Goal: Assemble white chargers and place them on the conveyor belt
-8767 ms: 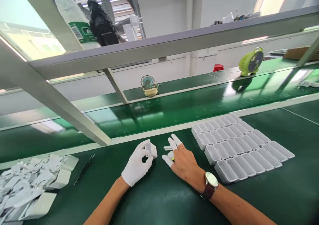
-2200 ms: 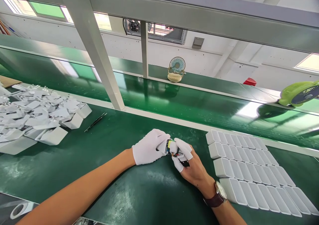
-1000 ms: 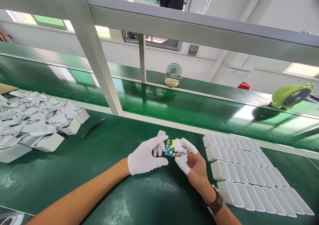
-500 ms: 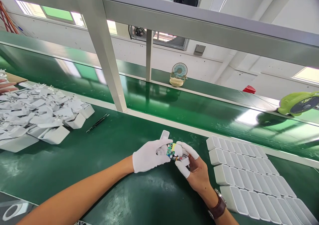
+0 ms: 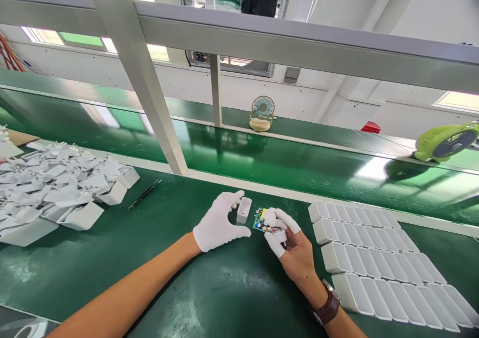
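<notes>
My left hand (image 5: 221, 222), in a white glove, is open, thumb and fingers spread around a small white box (image 5: 244, 210) that stands on the green table. Whether the fingertips touch the box I cannot tell. Just right of it, my right hand (image 5: 290, 236), with white covers on its fingertips, is closed on a small green circuit board (image 5: 259, 219) with a yellow part. A white piece (image 5: 277, 235) sits between the same fingers, next to the board.
White housings (image 5: 377, 263) stand in rows at the right. A heap of white parts (image 5: 48, 178) covers the left side, with black tweezers (image 5: 144, 194) beside it. A metal post (image 5: 145, 84) rises behind the table edge. Small fans (image 5: 262, 112) stand farther back.
My left hand has let go of the circuit board, moved slightly left and opened beside the white box. The board stays in my right hand. The view has shifted slightly.
</notes>
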Available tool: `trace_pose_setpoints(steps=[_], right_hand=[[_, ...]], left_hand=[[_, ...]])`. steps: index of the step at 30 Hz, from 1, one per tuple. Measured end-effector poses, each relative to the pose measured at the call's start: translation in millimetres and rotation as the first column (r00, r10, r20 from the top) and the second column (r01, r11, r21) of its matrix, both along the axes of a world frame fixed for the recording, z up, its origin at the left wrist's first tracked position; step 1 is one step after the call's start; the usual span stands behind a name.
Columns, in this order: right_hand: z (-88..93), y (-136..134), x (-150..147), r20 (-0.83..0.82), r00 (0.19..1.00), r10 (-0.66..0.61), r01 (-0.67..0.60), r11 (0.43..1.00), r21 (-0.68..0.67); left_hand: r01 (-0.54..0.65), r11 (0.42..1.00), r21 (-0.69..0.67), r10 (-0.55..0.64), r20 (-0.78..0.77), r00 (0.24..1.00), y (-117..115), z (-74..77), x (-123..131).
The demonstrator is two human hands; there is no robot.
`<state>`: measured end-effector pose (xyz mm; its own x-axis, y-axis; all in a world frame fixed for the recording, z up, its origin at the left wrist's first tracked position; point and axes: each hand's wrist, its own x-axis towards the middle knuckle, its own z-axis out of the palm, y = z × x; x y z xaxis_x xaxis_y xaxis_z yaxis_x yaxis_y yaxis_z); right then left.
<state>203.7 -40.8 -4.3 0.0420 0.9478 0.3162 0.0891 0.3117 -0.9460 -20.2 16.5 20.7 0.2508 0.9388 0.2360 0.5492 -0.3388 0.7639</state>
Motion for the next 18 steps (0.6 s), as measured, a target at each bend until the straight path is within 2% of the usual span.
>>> trace_pose_setpoints(steps=[2, 5, 9, 13, 18], right_hand=[[0.1, 0.2, -0.8, 0.0, 1.0, -0.004, 0.004, 1.0, -0.012], [0.7, -0.7, -2.3, 0.02, 1.0, 0.002, -0.002, 1.0, -0.003], [1.0, -3.1, -2.8, 0.093, 0.996, 0.007, -0.01, 0.999, 0.031], [0.3, -4.8, -0.5, 0.219, 0.976, -0.012, -0.003, 0.998, 0.067], [1.8, -4.8, 1.8, 0.388, 0.92, -0.054, -0.016, 0.985, 0.174]], left_hand=[[-0.016, 1.0, -0.01, 0.016, 0.004, 1.0, 8.3, -8.8, 0.0], [0.038, 0.996, -0.075, -0.043, -0.055, 0.998, 17.6, -20.5, 1.7], [0.08, 0.994, -0.077, -0.088, -0.102, 0.991, 17.1, -27.3, 6.0], [0.151, 0.988, -0.008, -0.152, -0.073, 0.986, 7.2, -30.4, 10.0], [0.255, 0.941, 0.223, -0.244, -0.076, 0.967, -0.3, -32.0, 12.6]])
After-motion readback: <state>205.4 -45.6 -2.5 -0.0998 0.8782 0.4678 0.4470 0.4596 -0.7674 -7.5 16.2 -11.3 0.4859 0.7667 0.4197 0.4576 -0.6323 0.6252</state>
